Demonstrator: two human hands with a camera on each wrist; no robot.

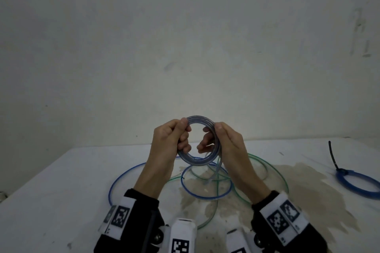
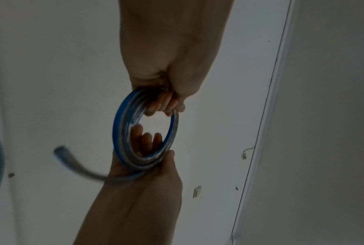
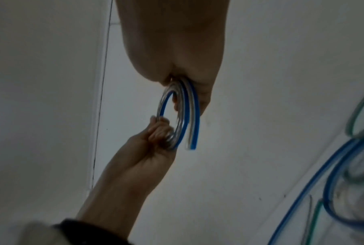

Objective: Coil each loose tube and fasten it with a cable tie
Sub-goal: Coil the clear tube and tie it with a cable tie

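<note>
I see the coil point(image 1: 197, 139) held up above the worktop point(image 1: 61, 181): clear tube with a blue stripe, wound into a few tight, roughly round turns, standing on edge. My left hand point(image 1: 170, 139) grips it at 9 o'clock, my right hand point(image 1: 224, 141) at 3 o'clock. Its free end point(image 3: 192, 145) hangs loose from the right-hand side. Below it on the worktop lie a loose blue tube point(image 1: 127, 172) and a loose green tube point(image 1: 273, 168), overlapping in wide loops. At 3 o'clock, well apart, lies a tied blue coil point(image 1: 357, 185) with a black cable tie point(image 1: 334, 157) sticking up.
</note>
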